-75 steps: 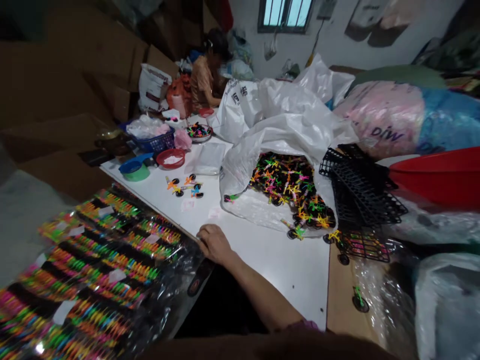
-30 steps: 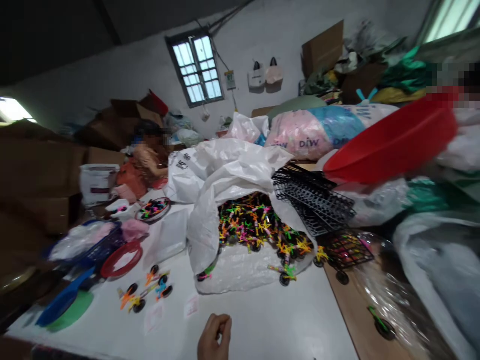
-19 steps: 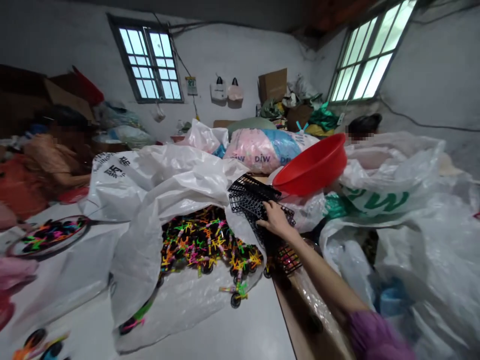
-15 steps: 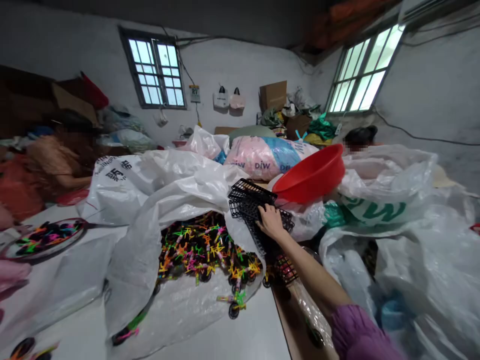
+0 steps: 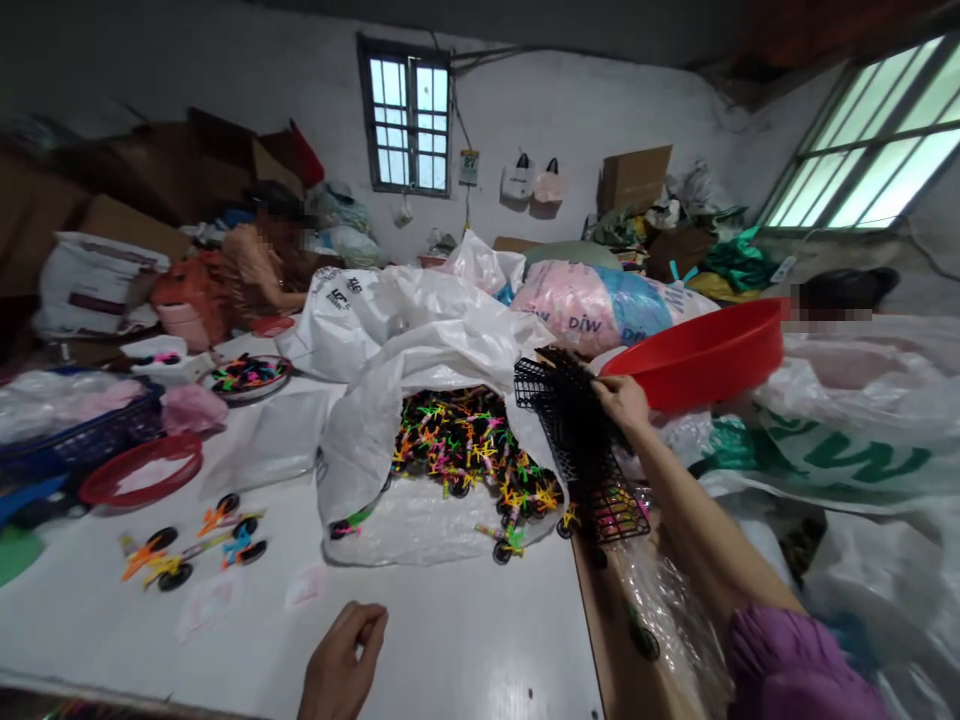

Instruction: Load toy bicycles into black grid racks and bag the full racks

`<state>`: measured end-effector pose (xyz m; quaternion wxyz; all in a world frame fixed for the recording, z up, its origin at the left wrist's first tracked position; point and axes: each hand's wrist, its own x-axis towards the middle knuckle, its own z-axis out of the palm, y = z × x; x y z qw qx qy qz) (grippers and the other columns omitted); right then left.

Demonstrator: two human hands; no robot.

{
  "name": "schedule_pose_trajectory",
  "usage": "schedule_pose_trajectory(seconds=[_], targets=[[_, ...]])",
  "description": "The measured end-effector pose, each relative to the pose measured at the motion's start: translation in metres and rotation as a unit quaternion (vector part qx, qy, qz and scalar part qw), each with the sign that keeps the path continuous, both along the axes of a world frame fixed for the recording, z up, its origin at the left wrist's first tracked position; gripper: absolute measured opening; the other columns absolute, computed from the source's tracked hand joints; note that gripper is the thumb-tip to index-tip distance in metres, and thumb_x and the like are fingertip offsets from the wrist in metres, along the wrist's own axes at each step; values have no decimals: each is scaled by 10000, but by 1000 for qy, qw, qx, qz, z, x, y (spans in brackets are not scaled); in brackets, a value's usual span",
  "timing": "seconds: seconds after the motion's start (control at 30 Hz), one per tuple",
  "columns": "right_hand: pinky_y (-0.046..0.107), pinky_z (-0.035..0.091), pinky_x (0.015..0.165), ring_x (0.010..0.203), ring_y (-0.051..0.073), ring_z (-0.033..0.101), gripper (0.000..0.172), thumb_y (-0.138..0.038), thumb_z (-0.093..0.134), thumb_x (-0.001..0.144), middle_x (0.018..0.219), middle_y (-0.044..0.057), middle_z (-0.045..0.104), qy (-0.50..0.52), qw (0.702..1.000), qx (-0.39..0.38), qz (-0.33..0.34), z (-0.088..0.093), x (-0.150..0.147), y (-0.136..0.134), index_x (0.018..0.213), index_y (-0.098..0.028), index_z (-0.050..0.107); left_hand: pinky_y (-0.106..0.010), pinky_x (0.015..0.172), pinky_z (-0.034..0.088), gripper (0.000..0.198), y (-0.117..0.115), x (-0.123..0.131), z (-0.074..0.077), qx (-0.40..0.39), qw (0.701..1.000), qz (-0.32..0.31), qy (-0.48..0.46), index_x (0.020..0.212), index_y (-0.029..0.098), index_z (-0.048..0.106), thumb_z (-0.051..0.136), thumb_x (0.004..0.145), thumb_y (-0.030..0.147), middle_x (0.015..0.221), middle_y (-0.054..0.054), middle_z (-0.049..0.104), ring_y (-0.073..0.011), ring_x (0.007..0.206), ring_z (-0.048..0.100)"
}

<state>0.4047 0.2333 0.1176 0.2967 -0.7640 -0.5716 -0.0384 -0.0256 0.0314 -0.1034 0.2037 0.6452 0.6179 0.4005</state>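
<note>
Right hand [image 5: 625, 402] pinched tight on stiff black lattice trays [image 5: 577, 415], there beside the smooth table [image 5: 450, 630]'s right edge! Left hand [image 5: 345, 655], loosely curled near the front edge, contents impossible to tell.

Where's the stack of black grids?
Head view, right of centre: the black grids are between the white bag and red basin, right hand at their upper edge.
</note>
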Motion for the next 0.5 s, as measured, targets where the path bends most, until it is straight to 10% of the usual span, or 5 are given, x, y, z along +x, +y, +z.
schedule_pose_trajectory(seconds=[0.13, 0.23, 0.37, 0.5], targets=[[325, 439, 724, 878, 253, 601, 357, -410, 503, 797, 935, 105, 679, 19, 993, 117, -24, 40, -2, -9, 1004, -179, 681, -238, 586, 461, 298, -1, 2, 7, -14, 998, 5, -55, 722, 212, 644, 517, 757, 478, 619, 12, 549, -133, 594, 554], [315, 442, 742, 849, 224, 602, 366, -416, 492, 811, 938, 97, 676, 28, 976, 173, 133, 47, -43, -42, 1022, -164, 655, -263, 600, 484, 404, -1, 7, 23, -91, 977, 48, -187, 827, 183, 661, 603, 660, 546, 678, -13, 603, -157, 639, 588], [265, 454, 729, 822, 172, 611, 296, -333, 465, 841, 948, 57, 680, 103, 911, -49, 397, -21, -139, -113, 1022, -173, 636, -273, 641, 513, 713, -2, 15, 50, -110, 892, 109, -425, 1238, 190, 479, 585, 663, 598, 1143, -109, 589, -212, 894, 621], [218, 433, 610, 704, 146, 607, 240, -264, 512, 808, 821, 14, 683, 44, 806, -284, 517, -109, -212, -140, 996, -187, 640, -250, 613, 498, 797, -7, 12, 45, -190, 894, 33, -406, 1274, 174, 429, 688, 603, 518, 1033, -88, 627, -177, 786, 620]])
